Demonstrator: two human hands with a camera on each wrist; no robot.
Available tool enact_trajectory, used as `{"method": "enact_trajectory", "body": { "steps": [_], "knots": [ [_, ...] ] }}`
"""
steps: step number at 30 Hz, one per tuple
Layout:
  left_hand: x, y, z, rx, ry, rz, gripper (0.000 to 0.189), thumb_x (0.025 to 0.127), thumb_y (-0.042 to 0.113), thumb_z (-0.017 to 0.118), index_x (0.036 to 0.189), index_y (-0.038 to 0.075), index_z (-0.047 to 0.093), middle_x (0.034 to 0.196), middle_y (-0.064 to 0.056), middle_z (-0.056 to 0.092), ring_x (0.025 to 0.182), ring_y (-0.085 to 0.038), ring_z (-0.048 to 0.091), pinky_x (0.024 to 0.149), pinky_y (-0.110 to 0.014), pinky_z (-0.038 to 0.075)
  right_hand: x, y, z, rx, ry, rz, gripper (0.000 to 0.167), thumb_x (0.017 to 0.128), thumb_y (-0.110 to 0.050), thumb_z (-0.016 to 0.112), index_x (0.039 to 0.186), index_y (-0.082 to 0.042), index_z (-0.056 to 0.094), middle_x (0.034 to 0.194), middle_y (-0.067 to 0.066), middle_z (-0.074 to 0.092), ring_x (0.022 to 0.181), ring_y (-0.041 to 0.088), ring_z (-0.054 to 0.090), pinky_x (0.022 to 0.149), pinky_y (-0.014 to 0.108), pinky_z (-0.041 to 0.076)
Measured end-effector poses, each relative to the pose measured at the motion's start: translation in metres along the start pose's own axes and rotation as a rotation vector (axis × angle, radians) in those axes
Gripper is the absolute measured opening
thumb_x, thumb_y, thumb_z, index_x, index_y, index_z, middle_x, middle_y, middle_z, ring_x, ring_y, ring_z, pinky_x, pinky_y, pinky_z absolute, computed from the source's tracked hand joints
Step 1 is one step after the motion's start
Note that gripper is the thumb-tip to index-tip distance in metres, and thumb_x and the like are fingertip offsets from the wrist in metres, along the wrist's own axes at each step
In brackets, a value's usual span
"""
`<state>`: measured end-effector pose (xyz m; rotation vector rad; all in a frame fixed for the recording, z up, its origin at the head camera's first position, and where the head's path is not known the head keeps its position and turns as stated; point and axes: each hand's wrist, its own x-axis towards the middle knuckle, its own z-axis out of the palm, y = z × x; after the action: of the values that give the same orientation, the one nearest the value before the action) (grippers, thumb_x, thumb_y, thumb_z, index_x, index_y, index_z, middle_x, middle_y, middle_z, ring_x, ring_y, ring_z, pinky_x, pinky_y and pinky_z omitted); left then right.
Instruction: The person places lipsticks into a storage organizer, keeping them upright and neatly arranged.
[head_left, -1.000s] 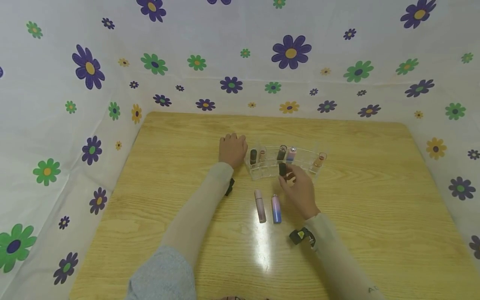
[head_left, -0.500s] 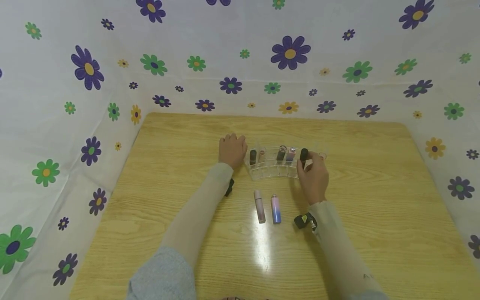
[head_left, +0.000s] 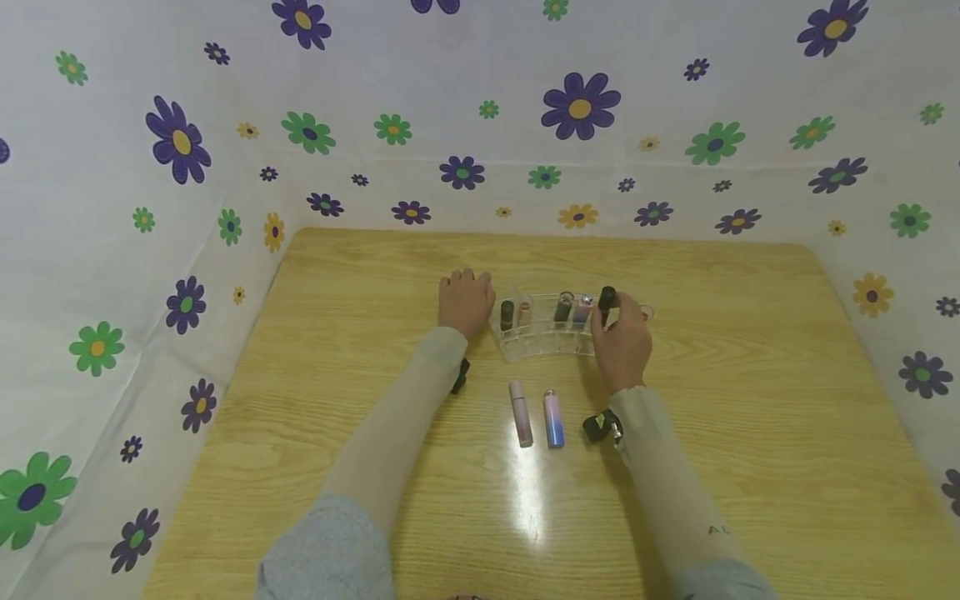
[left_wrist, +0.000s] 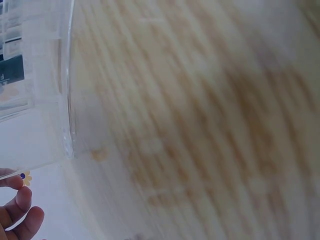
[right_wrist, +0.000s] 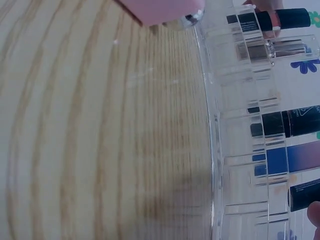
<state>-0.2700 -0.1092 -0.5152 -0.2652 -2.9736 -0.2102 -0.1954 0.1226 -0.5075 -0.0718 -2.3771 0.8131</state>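
My right hand (head_left: pixel 626 342) pinches a black lipstick tube (head_left: pixel 607 297) over the back row of a clear, curved lipstick holder (head_left: pixel 536 342). In the right wrist view the base of this black tube (right_wrist: pixel 303 195) is at the upper edge of the holder's slots, beside a pink-and-blue tube (right_wrist: pixel 292 159). My left hand (head_left: pixel 467 302) grips the holder's left end, and its curled fingers (left_wrist: pixel 22 210) show by the clear edge in the left wrist view. Part of the holder's right end is hidden behind my right hand.
Standing in the holder are a black tube (head_left: pixel 507 315), a clear-capped one (head_left: pixel 525 312) and a dark one (head_left: pixel 563 308). A pinkish lip gloss (head_left: pixel 521 414) and a pink-and-blue lipstick (head_left: pixel 553 418) lie in front on the wooden table (head_left: pixel 360 283). Flowered cloth (head_left: pixel 510 83) hangs behind.
My right hand has carried the black lipstick tube from the holder's front middle to the right and back, then lifted it slightly. My left hand has stayed in place.
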Motion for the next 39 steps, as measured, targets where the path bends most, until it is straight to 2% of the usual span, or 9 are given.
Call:
{"method": "enact_trajectory", "body": {
  "steps": [10, 15, 18, 23, 28, 31, 34, 37, 39],
  "knots": [
    [0.001, -0.002, 0.003, 0.013, 0.023, 0.020, 0.035, 0.099, 0.026, 0.032, 0.104, 0.013, 0.063, 0.101, -0.012, 0.065, 0.098, -0.030, 0.060, 0.090, -0.047, 0.045, 0.003, 0.004, 0.001, 0.018, -0.028, 0.028, 0.028, 0.089, -0.022, 0.062, 0.106, 0.001, 0.058, 0.097, 0.016, 0.067, 0.064, 0.027, 0.062, 0.057, 0.038, 0.049],
    [0.001, -0.002, 0.004, 0.017, 0.018, 0.015, 0.035, 0.099, 0.027, 0.031, 0.105, 0.014, 0.063, 0.102, -0.012, 0.065, 0.099, -0.031, 0.059, 0.091, -0.047, 0.045, 0.001, 0.005, 0.004, 0.011, -0.045, 0.031, 0.026, 0.089, -0.020, 0.063, 0.105, 0.000, 0.058, 0.097, 0.016, 0.068, 0.061, 0.026, 0.061, 0.054, 0.039, 0.048],
    [0.001, -0.002, 0.003, 0.009, 0.010, 0.012, 0.035, 0.099, 0.027, 0.031, 0.106, 0.014, 0.063, 0.104, -0.012, 0.064, 0.101, -0.031, 0.059, 0.091, -0.048, 0.045, -0.002, 0.007, 0.006, -0.008, -0.077, 0.042, 0.024, 0.088, -0.018, 0.063, 0.103, 0.001, 0.058, 0.096, 0.017, 0.069, 0.056, 0.028, 0.060, 0.051, 0.041, 0.047],
    [0.001, -0.002, 0.003, 0.009, 0.014, 0.008, 0.034, 0.099, 0.026, 0.032, 0.103, 0.014, 0.062, 0.104, -0.012, 0.065, 0.101, -0.031, 0.059, 0.091, -0.048, 0.045, -0.005, 0.009, 0.004, -0.080, -0.146, 0.035, 0.028, 0.088, -0.020, 0.062, 0.105, 0.001, 0.057, 0.096, 0.020, 0.066, 0.056, 0.033, 0.059, 0.049, 0.045, 0.047],
    [0.000, -0.002, 0.004, 0.001, 0.019, 0.004, 0.033, 0.099, 0.026, 0.032, 0.100, 0.013, 0.062, 0.105, -0.012, 0.065, 0.100, -0.031, 0.059, 0.091, -0.048, 0.045, -0.007, 0.010, 0.000, -0.216, -0.217, -0.007, 0.033, 0.089, -0.025, 0.060, 0.106, 0.002, 0.056, 0.099, 0.022, 0.061, 0.060, 0.035, 0.059, 0.049, 0.047, 0.048],
    [0.000, -0.001, 0.002, -0.007, 0.021, 0.002, 0.032, 0.098, 0.025, 0.033, 0.099, 0.013, 0.063, 0.104, -0.012, 0.065, 0.099, -0.031, 0.059, 0.091, -0.048, 0.044, -0.008, 0.009, -0.002, -0.249, -0.227, -0.032, 0.033, 0.089, -0.025, 0.060, 0.104, 0.004, 0.058, 0.101, 0.022, 0.060, 0.063, 0.037, 0.060, 0.049, 0.048, 0.049],
    [0.000, 0.000, 0.001, -0.004, 0.019, -0.002, 0.032, 0.098, 0.026, 0.033, 0.099, 0.013, 0.063, 0.103, -0.012, 0.065, 0.098, -0.030, 0.059, 0.090, -0.047, 0.044, -0.010, 0.007, -0.004, -0.269, -0.210, -0.082, 0.032, 0.088, -0.025, 0.061, 0.100, 0.004, 0.060, 0.100, 0.022, 0.061, 0.066, 0.038, 0.061, 0.047, 0.049, 0.049],
    [-0.001, 0.001, 0.000, -0.005, 0.015, -0.005, 0.032, 0.099, 0.026, 0.033, 0.099, 0.013, 0.062, 0.101, -0.011, 0.064, 0.097, -0.030, 0.059, 0.089, -0.046, 0.044, -0.013, 0.008, -0.005, -0.282, -0.164, -0.169, 0.029, 0.085, -0.023, 0.063, 0.095, 0.005, 0.060, 0.096, 0.021, 0.061, 0.067, 0.037, 0.061, 0.045, 0.047, 0.048],
    [-0.001, 0.001, -0.001, -0.008, 0.013, -0.007, 0.032, 0.099, 0.026, 0.033, 0.099, 0.012, 0.062, 0.101, -0.011, 0.063, 0.097, -0.030, 0.058, 0.088, -0.045, 0.044, -0.016, 0.010, -0.007, -0.282, -0.133, -0.233, 0.027, 0.083, -0.021, 0.065, 0.090, 0.005, 0.061, 0.092, 0.021, 0.062, 0.071, 0.036, 0.061, 0.047, 0.045, 0.050]
  ]
}}
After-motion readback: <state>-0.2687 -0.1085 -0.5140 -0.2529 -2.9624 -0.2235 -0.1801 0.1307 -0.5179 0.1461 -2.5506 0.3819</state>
